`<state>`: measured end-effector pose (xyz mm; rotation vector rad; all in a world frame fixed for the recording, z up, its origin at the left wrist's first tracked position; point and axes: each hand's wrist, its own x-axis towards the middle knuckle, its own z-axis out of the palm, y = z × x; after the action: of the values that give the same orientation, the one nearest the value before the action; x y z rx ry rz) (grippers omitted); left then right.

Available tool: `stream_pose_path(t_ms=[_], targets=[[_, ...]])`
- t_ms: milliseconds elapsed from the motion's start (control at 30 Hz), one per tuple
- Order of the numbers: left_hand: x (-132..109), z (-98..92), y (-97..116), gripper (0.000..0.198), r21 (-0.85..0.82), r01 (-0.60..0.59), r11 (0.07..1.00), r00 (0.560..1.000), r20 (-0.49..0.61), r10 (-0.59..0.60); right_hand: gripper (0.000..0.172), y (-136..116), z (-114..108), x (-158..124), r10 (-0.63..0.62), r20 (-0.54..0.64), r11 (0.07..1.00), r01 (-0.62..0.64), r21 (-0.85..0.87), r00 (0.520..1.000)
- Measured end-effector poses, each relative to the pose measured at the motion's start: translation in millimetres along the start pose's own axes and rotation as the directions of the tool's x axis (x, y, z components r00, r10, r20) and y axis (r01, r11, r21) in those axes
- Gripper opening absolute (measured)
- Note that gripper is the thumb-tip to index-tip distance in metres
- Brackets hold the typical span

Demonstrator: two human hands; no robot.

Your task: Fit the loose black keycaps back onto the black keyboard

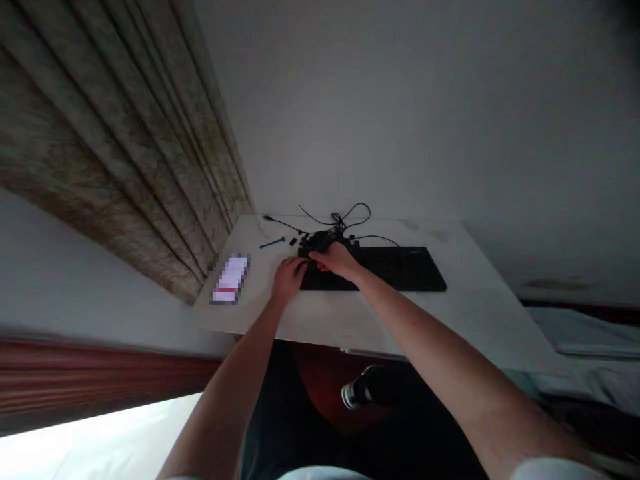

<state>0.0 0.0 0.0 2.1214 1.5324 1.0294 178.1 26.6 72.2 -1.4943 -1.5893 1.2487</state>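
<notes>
A black keyboard (pixel 395 270) lies on a white desk (pixel 350 323), and several of its left-end keys are hidden by my hands. My left hand (pixel 289 279) rests at the keyboard's near left corner with curled fingers. My right hand (pixel 336 260) reaches over the same end, its fingertips meeting those of my left hand. Whatever lies between my fingers is too dark and small to tell. Small black pieces (pixel 305 241) sit just behind my hands, beside a tangled black cable (pixel 345 217). A thin blue tool (pixel 273 243) lies to their left.
A pixelated phone (pixel 230 279) lies at the desk's left edge. A draped curtain (pixel 135 160) hangs on the left, and a white wall (pixel 375 113) stands behind the desk. A dark shoe (pixel 360 393) shows below the desk's near edge, with bedding (pixel 590 333) on the right.
</notes>
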Motion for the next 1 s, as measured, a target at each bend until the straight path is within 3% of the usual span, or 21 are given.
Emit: stream_pose_path(t_ms=[133,500,733,800,933,1000], targets=[[-0.8,-0.3,0.3,0.021,-0.009,0.01,1.0,0.999,-0.033,-0.01,0.015,-3.6,-1.2,1.3,0.021,0.024,0.999,-0.021,0.028,0.999],[-4.7,6.2,-4.8,0.015,-0.014,-0.047,0.999,0.998,-0.041,0.046,0.007,-14.8,13.1,12.6,0.016,-0.019,0.983,-0.02,-0.183,1.0],[-7.4,4.9,-2.5,0.022,-0.026,-0.027,0.999,0.999,-0.026,0.027,0.005,-7.9,18.7,14.6,0.099,-0.093,0.991,-0.107,-0.086,0.991],[-9.6,3.3,-2.4,0.031,-0.058,-0.031,0.998,0.999,0.011,0.032,0.005,-3.2,19.3,13.9,0.088,-0.091,0.996,-0.091,-0.026,0.992],[-11.5,1.5,-4.7,0.074,-0.104,-0.044,0.994,0.992,0.113,0.056,0.008,2.8,17.6,13.9,0.03,-0.056,0.999,-0.029,0.02,0.998],[-9.3,2.2,-6.5,0.081,-0.106,-0.04,0.994,0.993,0.11,0.052,0.009,1.7,15.6,14.2,0.011,-0.032,1.0,-0.011,-0.005,0.999]])
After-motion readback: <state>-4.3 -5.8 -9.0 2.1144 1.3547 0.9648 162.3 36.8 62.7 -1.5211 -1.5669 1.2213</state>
